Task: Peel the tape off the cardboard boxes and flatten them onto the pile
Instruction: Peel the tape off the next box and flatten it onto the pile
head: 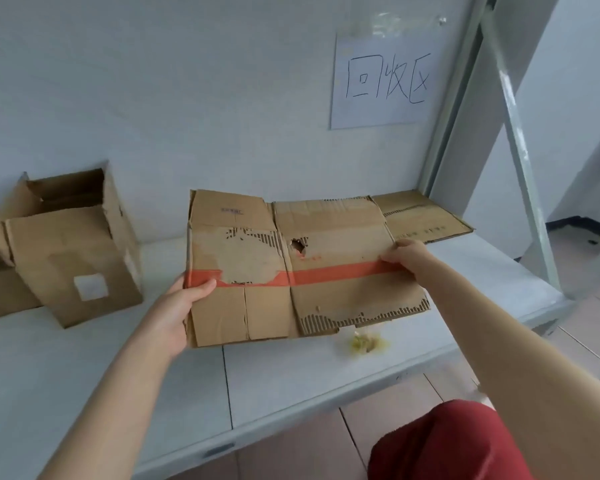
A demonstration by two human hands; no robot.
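Pale grey worktop (291,382) runs along a white wall (187,98), where a paper sign (385,77) with handwritten characters is stuck up on the right.

I hold a flattened cardboard box (267,317) over the middle of the worktop, its broad face tilted up toward me. A band of orange tape (336,274) crosses it from side to side. The top paper layer is torn away in patches, baring the ribs, and there is a small ragged hole (298,244) near the centre fold.

My left hand (177,313) grips the box's left edge, thumb laid over the end of the tape and fingers behind the card. My right hand (404,252) pinches the right edge where the tape ends.

Behind the right end of the box, a flat sheet of cardboard (423,216) lies on the worktop against the wall. I cannot tell whether the two touch.

Well to the left an open box (73,258) stands tipped, with a white label (90,287) on its near face. A yellowish crumpled wad (368,344) lies on the worktop just beside the held box's lower right corner.
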